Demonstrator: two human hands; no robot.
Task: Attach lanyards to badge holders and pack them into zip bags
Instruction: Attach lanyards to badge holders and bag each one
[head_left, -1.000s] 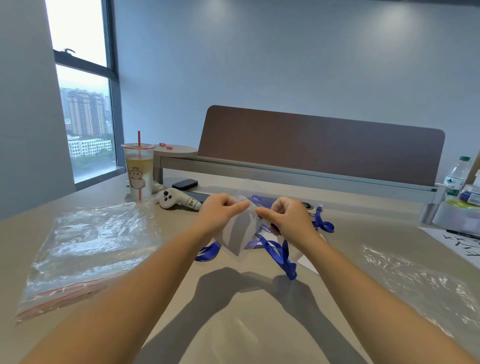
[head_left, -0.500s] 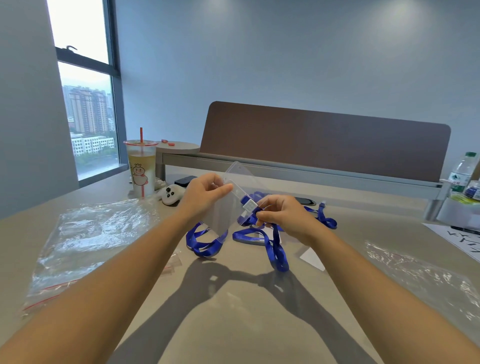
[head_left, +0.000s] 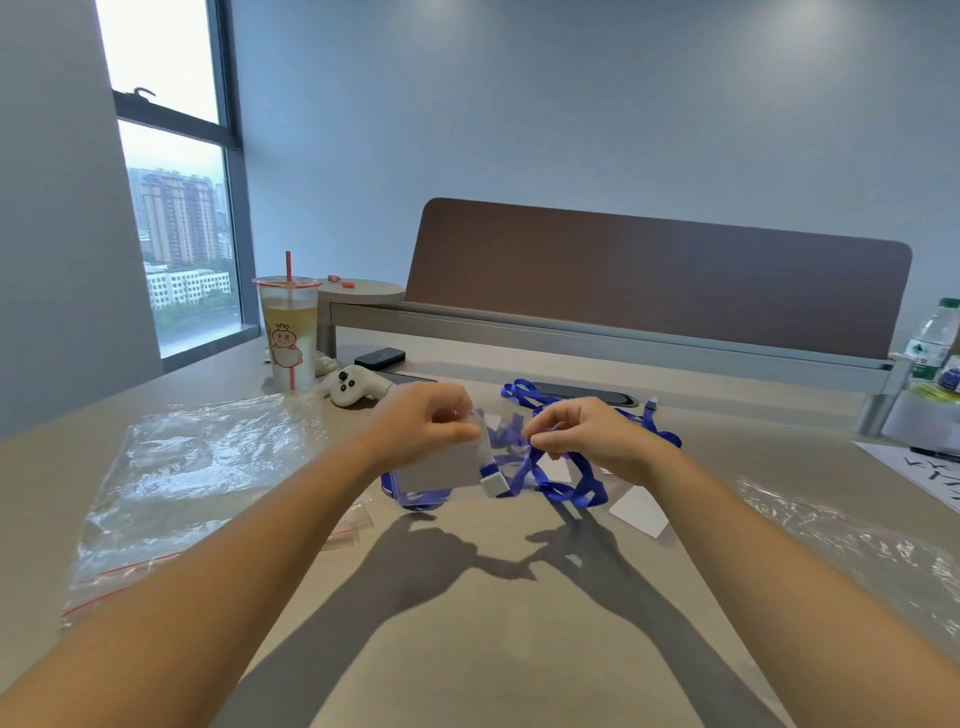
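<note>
Since half a second ago the badge holder (head_left: 441, 470) has swung from tilted up to hanging down in front of the person, its white clip (head_left: 493, 483) now at the lower right corner with the blue lanyard (head_left: 566, 486) trailing from it. The left hand (head_left: 428, 423) pinches the holder's top edge between curled fingers, and the right hand (head_left: 587, 434) has its fingers closed on a strand of lanyard just beside it. From here the clip looks only lightly seated; a tug by the right hand on the looped strap could, I judge, pull it off the slot or tangle the loops lying on the table (head_left: 493, 597). The clear holder is slippery, so a thin pinch may let it twist. Room is good in front: bare table lies toward the person, with zip bags (head_left: 197, 478) to the left and more plastic (head_left: 857, 551) to the right. Farther back, the drink cup (head_left: 287, 332) and white controller (head_left: 356, 389) sit near enough to be knocked by a wide sweep.
</note>
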